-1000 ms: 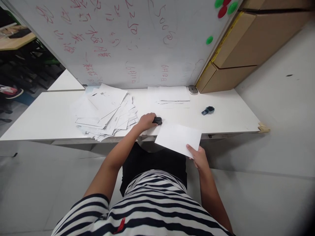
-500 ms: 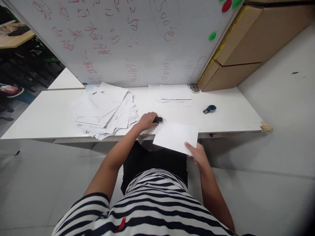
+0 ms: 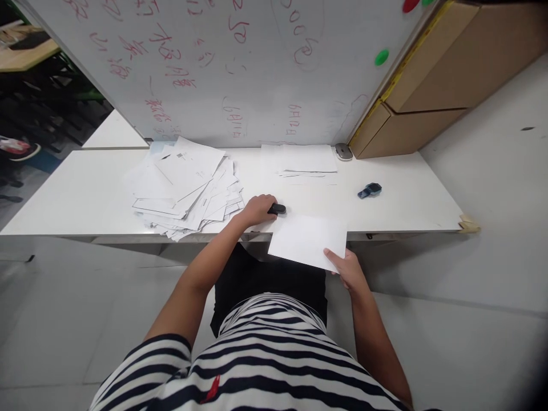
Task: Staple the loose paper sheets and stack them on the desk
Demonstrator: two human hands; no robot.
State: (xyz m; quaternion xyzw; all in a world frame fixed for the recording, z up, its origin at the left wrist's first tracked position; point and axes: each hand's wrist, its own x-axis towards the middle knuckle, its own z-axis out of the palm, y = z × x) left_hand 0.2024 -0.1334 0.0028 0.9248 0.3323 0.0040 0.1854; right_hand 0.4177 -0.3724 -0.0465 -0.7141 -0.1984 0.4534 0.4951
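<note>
Clamped white paper [image 3: 308, 240] in the grip of the right hand [image 3: 350, 270]. Grasped a stapler [image 3: 279, 209] on the bench [image 3: 411, 202] with the left hand [image 3: 259, 210].

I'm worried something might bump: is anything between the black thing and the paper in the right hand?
Nothing visible. The left hand holds the black thing; the paper in the right hand is close beside it. The pile is left of both.

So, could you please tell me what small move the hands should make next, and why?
Probably the bare right hand should nudge the white rectangular paper toward the small black rounded tool, since it pinches the paper's near right corner and the left hand holds the tool beside the far left corner.
</note>
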